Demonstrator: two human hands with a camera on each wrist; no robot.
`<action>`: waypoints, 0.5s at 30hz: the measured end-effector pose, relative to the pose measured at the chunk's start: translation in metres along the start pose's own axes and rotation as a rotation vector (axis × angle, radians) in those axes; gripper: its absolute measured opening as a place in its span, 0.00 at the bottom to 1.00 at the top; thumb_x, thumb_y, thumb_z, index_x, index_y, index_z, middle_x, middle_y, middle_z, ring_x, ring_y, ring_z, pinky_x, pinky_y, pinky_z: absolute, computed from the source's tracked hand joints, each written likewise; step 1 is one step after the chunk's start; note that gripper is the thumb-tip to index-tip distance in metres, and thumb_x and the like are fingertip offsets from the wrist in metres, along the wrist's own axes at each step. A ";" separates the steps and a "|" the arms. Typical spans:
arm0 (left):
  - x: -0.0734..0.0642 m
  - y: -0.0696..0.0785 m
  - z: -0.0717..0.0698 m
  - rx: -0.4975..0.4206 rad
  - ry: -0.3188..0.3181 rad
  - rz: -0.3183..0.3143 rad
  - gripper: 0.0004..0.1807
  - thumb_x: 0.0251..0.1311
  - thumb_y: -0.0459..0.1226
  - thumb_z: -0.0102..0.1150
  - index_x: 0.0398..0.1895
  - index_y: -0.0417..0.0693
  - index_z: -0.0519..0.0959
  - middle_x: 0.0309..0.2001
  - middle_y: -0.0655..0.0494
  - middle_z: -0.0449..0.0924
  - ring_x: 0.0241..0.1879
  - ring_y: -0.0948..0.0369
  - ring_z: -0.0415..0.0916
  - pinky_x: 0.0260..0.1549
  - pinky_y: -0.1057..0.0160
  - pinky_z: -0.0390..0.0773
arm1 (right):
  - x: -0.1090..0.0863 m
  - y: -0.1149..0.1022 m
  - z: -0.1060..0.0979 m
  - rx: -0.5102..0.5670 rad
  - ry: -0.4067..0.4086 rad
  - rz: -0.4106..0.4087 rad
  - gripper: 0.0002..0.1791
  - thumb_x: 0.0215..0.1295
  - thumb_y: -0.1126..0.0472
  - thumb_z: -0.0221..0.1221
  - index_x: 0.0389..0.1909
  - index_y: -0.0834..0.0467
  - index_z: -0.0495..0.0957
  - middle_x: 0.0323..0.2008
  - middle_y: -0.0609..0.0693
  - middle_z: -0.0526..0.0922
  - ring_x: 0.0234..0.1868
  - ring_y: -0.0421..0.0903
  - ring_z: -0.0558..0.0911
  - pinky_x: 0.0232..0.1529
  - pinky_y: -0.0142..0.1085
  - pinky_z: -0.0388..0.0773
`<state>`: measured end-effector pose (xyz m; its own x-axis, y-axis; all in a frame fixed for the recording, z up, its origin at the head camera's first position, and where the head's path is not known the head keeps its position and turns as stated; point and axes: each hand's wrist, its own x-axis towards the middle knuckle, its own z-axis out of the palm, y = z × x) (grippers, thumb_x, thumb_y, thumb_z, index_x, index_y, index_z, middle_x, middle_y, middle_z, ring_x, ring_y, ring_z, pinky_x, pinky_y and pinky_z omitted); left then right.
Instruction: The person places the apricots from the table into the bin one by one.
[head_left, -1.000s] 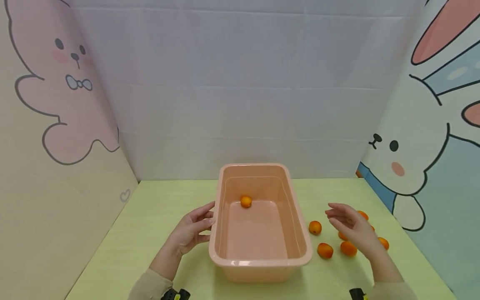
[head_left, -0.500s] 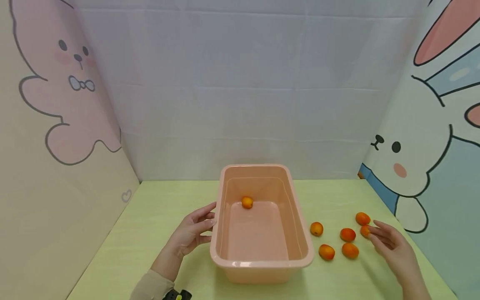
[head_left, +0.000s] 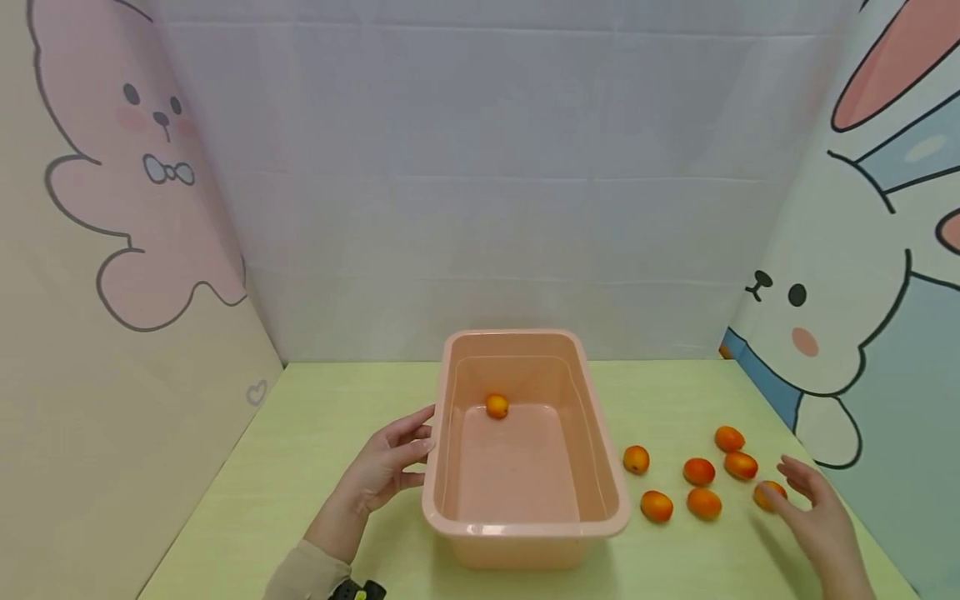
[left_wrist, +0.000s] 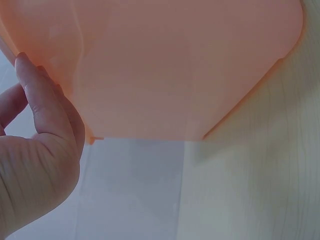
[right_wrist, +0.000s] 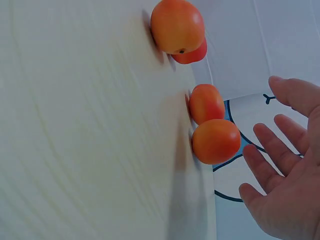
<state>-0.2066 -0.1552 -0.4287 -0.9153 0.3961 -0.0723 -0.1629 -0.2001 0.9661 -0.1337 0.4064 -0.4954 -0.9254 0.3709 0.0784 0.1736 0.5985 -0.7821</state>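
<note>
A pale pink plastic tub [head_left: 517, 475] stands on the table, with one small orange fruit [head_left: 497, 407] inside by its far wall. At the tub's left side, my left hand [head_left: 382, 467] rests its fingertips near the rim; in the left wrist view that hand [left_wrist: 45, 120] touches the tub wall [left_wrist: 145, 70]. My right hand [head_left: 821, 517] is spread over the rightmost fruit [head_left: 767, 497], partly covering it in the head view. In the right wrist view the hand [right_wrist: 295, 175] has its fingers apart, holding nothing, with a gap to the nearest fruit [right_wrist: 216, 141].
Several more orange fruits lie loose right of the tub, among them a near one [head_left: 657, 506] and a far one [head_left: 729, 438]. The light green table [head_left: 352, 392] meets a white back wall [head_left: 480, 208] and printed side panels [head_left: 817, 333].
My right hand has moved right and toward me, from above the fruit group to the rightmost fruit, uncovering the others. The left hand stays at the tub.
</note>
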 end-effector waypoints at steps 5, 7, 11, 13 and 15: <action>-0.001 0.000 0.000 -0.004 -0.008 0.005 0.36 0.67 0.30 0.57 0.76 0.37 0.56 0.48 0.54 0.76 0.39 0.60 0.81 0.35 0.61 0.85 | 0.009 0.006 -0.004 -0.031 -0.112 0.058 0.45 0.73 0.47 0.56 0.73 0.74 0.47 0.68 0.74 0.54 0.65 0.73 0.56 0.61 0.57 0.63; -0.001 0.000 0.000 -0.005 -0.013 0.008 0.36 0.67 0.30 0.58 0.76 0.36 0.55 0.48 0.54 0.76 0.39 0.60 0.81 0.35 0.61 0.85 | 0.011 0.010 -0.004 -0.030 -0.141 0.065 0.46 0.73 0.48 0.56 0.72 0.75 0.45 0.68 0.77 0.51 0.65 0.75 0.54 0.60 0.67 0.57; -0.002 0.000 0.000 -0.009 -0.017 0.011 0.36 0.67 0.29 0.57 0.75 0.35 0.55 0.47 0.53 0.76 0.39 0.60 0.81 0.35 0.60 0.85 | 0.015 0.018 -0.005 -0.024 -0.215 0.083 0.49 0.73 0.47 0.56 0.72 0.76 0.39 0.69 0.78 0.47 0.66 0.76 0.51 0.62 0.69 0.53; -0.002 0.000 0.000 -0.010 -0.016 0.010 0.36 0.67 0.29 0.57 0.75 0.35 0.55 0.48 0.53 0.76 0.39 0.60 0.81 0.35 0.60 0.85 | 0.017 0.022 -0.005 -0.017 -0.249 0.097 0.52 0.72 0.46 0.56 0.73 0.76 0.36 0.69 0.80 0.45 0.66 0.77 0.51 0.63 0.69 0.52; -0.002 0.000 0.000 -0.012 -0.015 0.008 0.36 0.67 0.29 0.57 0.75 0.35 0.55 0.48 0.54 0.76 0.39 0.60 0.81 0.35 0.61 0.85 | 0.019 0.026 -0.005 -0.015 -0.274 0.116 0.53 0.72 0.46 0.57 0.73 0.76 0.34 0.69 0.80 0.44 0.66 0.77 0.51 0.64 0.69 0.51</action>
<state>-0.2050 -0.1556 -0.4283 -0.9111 0.4077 -0.0611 -0.1603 -0.2136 0.9637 -0.1452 0.4328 -0.5113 -0.9554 0.2325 -0.1822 0.2861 0.5744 -0.7670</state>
